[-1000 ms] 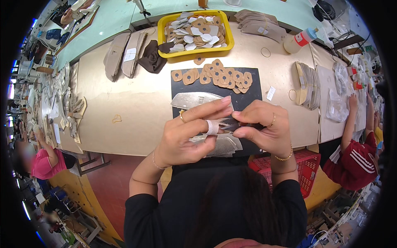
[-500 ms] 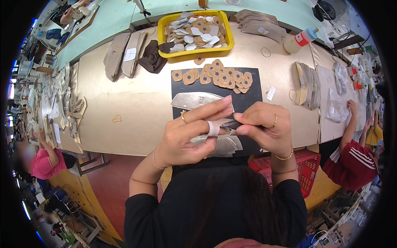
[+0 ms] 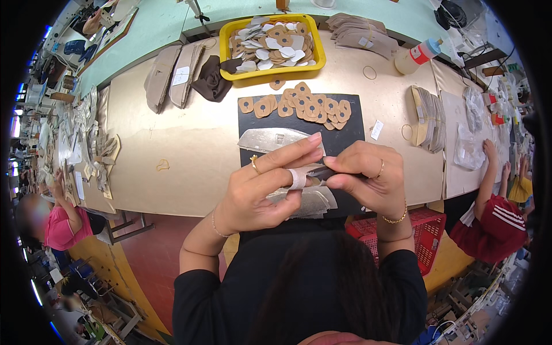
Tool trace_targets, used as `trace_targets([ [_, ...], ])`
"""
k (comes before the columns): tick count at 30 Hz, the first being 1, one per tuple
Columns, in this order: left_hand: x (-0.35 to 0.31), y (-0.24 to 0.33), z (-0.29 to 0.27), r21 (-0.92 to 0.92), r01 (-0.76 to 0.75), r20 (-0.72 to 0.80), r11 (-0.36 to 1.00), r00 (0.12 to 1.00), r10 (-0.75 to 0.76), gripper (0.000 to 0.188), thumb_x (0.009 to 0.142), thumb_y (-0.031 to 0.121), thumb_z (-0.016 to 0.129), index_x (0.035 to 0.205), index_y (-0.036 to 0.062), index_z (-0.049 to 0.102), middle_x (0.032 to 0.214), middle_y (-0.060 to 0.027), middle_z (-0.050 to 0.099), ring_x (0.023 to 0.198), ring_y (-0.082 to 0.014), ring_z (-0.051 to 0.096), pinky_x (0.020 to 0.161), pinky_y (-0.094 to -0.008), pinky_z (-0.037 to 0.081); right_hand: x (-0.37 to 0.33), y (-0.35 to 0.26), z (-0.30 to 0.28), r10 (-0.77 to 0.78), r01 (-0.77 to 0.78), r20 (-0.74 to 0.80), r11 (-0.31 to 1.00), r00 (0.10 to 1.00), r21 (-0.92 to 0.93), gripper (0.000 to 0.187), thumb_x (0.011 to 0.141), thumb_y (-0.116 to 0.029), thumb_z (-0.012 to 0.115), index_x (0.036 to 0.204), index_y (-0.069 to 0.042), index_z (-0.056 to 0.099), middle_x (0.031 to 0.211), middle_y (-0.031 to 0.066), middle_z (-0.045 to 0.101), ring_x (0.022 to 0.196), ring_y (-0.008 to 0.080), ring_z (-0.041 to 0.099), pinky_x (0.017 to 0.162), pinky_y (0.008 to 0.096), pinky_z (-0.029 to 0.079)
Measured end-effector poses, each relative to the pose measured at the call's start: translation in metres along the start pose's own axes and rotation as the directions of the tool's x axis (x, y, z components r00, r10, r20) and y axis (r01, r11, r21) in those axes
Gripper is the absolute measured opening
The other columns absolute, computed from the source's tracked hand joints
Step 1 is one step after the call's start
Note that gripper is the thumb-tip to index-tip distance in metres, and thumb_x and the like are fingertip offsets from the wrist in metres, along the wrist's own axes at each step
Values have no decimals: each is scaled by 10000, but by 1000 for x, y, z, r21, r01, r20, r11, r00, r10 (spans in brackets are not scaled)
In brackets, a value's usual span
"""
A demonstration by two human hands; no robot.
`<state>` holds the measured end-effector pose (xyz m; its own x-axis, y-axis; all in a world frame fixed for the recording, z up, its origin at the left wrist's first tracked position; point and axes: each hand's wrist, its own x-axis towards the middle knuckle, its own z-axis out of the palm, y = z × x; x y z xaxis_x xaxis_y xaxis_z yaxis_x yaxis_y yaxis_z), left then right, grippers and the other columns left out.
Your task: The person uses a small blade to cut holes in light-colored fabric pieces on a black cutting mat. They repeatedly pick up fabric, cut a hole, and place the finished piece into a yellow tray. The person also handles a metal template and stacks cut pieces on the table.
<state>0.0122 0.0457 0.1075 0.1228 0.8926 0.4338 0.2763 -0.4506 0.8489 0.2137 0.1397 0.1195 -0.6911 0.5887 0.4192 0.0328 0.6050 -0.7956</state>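
My left hand [image 3: 261, 187], with a pale band wrapped round one finger, holds a small pale piece [image 3: 315, 180] by its fingertips, its shape mostly hidden. In my right hand [image 3: 368, 175] a slim dark tool [image 3: 323, 172] is pinched between thumb and fingers, its tip against the pale piece; I cannot make out its exact kind. Under the hands on a black board [image 3: 351, 123] lie a silvery curved panel [image 3: 267, 138] with a small square mark and more silvery panels [image 3: 316, 202] nearer me. Several tan rounded patches [image 3: 311, 108] with dark centres lie at the board's far side.
A yellow tray [image 3: 276, 75] full of tan and white patches stands beyond the board. Bundled panels [image 3: 178, 77], a dark cloth [image 3: 213, 83], a squeeze bottle [image 3: 417, 56] and another bundle [image 3: 426, 118] lie around. A red crate [image 3: 425, 236] is below at right. People work at both sides.
My right fingers have shifted slightly on the dark tool, and more of it shows. My left hand stays nearly in place.
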Motion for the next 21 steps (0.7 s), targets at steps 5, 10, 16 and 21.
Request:
trace_targets([
  [5, 0, 0, 0, -24, 10, 7, 1000, 1000, -10, 188, 688, -162, 611, 848, -63, 626, 1374, -259, 530, 1181, -323, 624, 977, -367, 529, 0, 1, 1, -4, 4, 4, 1000, 1000, 31, 203, 733, -106, 825, 866, -14, 701, 744, 83, 675, 651, 219, 662, 567, 302, 500],
  [10, 0, -1, 0, -52, 17, 16, 998, 1000, -16, 182, 692, -152, 601, 848, -62, 630, 1372, -264, 530, 1179, -326, 626, 981, -367, 524, -2, 0, 0, 79, -80, 26, 993, 997, 82, 215, 738, -98, 825, 896, -8, 708, 764, 87, 682, 654, 207, 656, 576, 289, 496],
  [16, -4, -5, -2, -341, 146, 74, 929, 989, -128, 173, 736, -101, 565, 885, -51, 639, 1380, -234, 512, 1192, -325, 618, 986, -370, 505, -6, 4, 0, 154, -128, -44, 922, 987, 364, 262, 744, -104, 827, 954, 1, 712, 802, 101, 684, 704, 227, 654, 622, 305, 501],
  [21, -9, -7, -1, -739, 457, 291, 495, 880, -376, 196, 792, -2, 596, 979, -57, 615, 1231, -144, 476, 1052, -249, 637, 954, -356, 498, -2, 11, 4, 55, -64, 41, 965, 998, 255, 284, 754, -148, 825, 966, 4, 714, 795, 105, 691, 722, 210, 656, 635, 300, 501],
])
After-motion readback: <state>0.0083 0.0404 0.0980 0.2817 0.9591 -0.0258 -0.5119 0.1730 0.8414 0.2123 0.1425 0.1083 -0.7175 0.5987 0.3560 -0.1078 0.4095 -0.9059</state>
